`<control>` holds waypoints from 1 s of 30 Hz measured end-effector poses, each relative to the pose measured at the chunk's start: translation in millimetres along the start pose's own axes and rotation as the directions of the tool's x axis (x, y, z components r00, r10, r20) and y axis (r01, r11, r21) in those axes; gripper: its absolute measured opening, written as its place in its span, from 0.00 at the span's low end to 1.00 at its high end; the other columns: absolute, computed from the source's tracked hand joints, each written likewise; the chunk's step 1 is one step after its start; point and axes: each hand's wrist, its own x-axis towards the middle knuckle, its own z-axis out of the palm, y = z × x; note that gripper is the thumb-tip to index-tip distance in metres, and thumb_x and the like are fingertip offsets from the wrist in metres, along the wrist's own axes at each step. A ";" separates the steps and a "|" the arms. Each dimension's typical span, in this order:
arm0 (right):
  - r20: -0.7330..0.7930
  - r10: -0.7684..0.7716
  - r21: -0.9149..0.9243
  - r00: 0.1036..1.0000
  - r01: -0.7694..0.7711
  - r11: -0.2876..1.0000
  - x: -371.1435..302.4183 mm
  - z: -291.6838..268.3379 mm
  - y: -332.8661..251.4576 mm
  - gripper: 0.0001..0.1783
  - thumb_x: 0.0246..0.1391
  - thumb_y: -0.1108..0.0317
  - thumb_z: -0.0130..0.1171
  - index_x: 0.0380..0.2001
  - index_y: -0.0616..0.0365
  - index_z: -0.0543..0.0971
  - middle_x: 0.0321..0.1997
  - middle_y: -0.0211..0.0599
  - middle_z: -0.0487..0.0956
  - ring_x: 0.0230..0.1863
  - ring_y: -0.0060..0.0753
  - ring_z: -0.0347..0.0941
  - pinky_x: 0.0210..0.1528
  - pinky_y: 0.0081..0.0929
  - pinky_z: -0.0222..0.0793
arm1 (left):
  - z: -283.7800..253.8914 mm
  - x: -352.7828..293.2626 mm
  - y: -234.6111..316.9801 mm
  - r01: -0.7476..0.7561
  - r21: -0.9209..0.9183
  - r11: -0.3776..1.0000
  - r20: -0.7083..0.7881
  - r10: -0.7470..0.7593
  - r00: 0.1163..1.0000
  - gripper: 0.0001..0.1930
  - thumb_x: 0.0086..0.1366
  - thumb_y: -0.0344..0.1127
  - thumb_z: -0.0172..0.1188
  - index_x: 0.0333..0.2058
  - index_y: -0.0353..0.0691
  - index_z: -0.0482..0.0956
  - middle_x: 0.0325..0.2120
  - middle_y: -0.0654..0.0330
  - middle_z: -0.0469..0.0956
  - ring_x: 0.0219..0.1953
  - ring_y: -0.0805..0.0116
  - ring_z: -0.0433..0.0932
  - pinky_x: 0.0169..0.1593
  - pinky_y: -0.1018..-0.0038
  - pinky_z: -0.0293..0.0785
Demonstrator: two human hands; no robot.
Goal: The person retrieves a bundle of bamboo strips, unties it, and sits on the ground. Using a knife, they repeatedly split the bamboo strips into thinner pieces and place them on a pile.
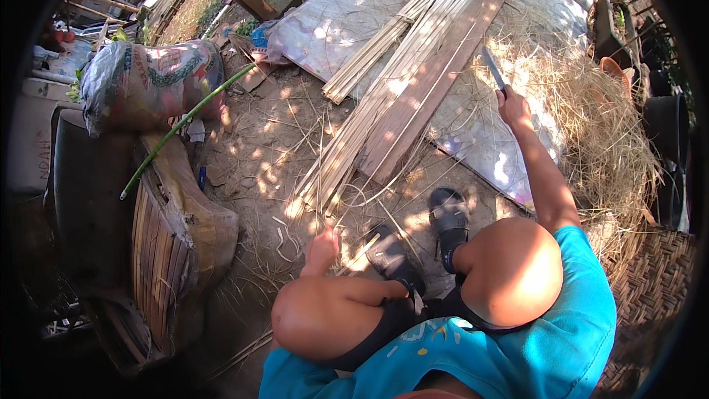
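My right hand (513, 107) is raised out to the right, closed around the handle of a knife (493, 68). Its long blade points up and away over the sheet. Down in front of my left knee, my left hand (323, 250) is closed at the near end of a thin bamboo strip (334, 198); its fingertips are partly hidden. A long bundle of pale split bamboo strips (399, 96) runs from there toward the far right. Beside the strips lies a flat brown wooden board (436, 89). A shorter tied bundle (369, 63) rests to their left.
Fine shavings (591, 118) heap at right, above a woven mat (653, 288). A printed sheet (317, 37) covers the ground beyond. At left stand a stuffed sack (159, 81), a green stalk (177, 127) and a worn slatted wooden piece (159, 251). My sandalled feet (449, 218) are close by.
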 end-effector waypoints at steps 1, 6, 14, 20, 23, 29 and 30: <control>0.022 0.109 -0.001 0.994 -0.109 0.994 9.3 -9.1 -6.1 0.18 0.69 0.52 0.48 0.44 0.55 0.76 0.31 0.58 0.82 0.36 0.65 0.80 0.39 0.57 0.75 | 0.7 -10.5 -8.3 0.025 -0.033 0.999 0.001 -0.025 1.000 0.17 0.74 0.45 0.50 0.37 0.36 0.77 0.25 0.41 0.80 0.32 0.37 0.81 0.35 0.48 0.76; 0.333 -0.590 0.303 0.735 0.509 0.806 -158.9 34.4 -147.6 0.18 0.68 0.50 0.52 0.51 0.50 0.72 0.36 0.55 0.79 0.38 0.63 0.79 0.41 0.54 0.75 | -4.6 35.3 2.1 0.166 -0.319 0.933 0.276 -0.076 0.958 0.15 0.74 0.46 0.50 0.41 0.41 0.79 0.35 0.45 0.82 0.41 0.42 0.81 0.45 0.53 0.76; 0.159 -0.380 0.225 0.911 0.341 0.913 -103.1 39.8 -82.8 0.22 0.67 0.49 0.53 0.53 0.54 0.75 0.34 0.56 0.81 0.35 0.65 0.79 0.38 0.53 0.75 | 0.3 -46.6 -67.3 0.371 -0.353 0.859 0.352 -0.245 0.903 0.30 0.75 0.57 0.48 0.25 0.36 0.78 0.17 0.67 0.69 0.20 0.78 0.66 0.27 0.73 0.64; 0.323 -0.734 0.370 0.597 0.635 0.679 -173.5 45.5 -151.9 0.23 0.67 0.46 0.52 0.57 0.46 0.73 0.38 0.54 0.82 0.38 0.63 0.79 0.40 0.53 0.76 | 1.1 49.0 -5.3 0.289 -0.614 0.735 0.272 -0.146 0.951 0.25 0.74 0.56 0.53 0.30 0.39 0.78 0.17 0.67 0.70 0.22 0.78 0.66 0.26 0.76 0.63; 0.317 -0.502 0.131 0.805 0.488 0.863 -107.7 26.8 -103.7 0.22 0.66 0.47 0.52 0.56 0.46 0.74 0.34 0.52 0.82 0.34 0.62 0.80 0.37 0.52 0.77 | 13.6 29.7 -16.1 0.183 -0.607 0.773 0.198 -0.076 0.977 0.22 0.75 0.52 0.53 0.29 0.40 0.79 0.16 0.71 0.68 0.21 0.78 0.63 0.26 0.75 0.61; 0.267 -0.582 0.252 0.768 0.528 0.811 -136.4 52.0 -141.5 0.22 0.68 0.46 0.49 0.56 0.45 0.75 0.35 0.50 0.82 0.38 0.57 0.81 0.42 0.50 0.76 | 6.3 29.0 -14.2 0.259 -0.455 0.852 0.174 -0.200 0.964 0.25 0.75 0.54 0.51 0.33 0.37 0.82 0.18 0.62 0.72 0.24 0.73 0.69 0.30 0.69 0.68; 0.240 -0.536 0.189 0.809 0.503 0.843 -116.9 45.7 -117.4 0.21 0.69 0.47 0.48 0.55 0.45 0.75 0.34 0.50 0.81 0.37 0.57 0.81 0.40 0.50 0.76 | 6.5 20.0 -27.1 0.233 -0.493 0.838 0.179 -0.165 0.970 0.24 0.75 0.53 0.51 0.32 0.36 0.81 0.18 0.63 0.71 0.24 0.74 0.68 0.30 0.69 0.67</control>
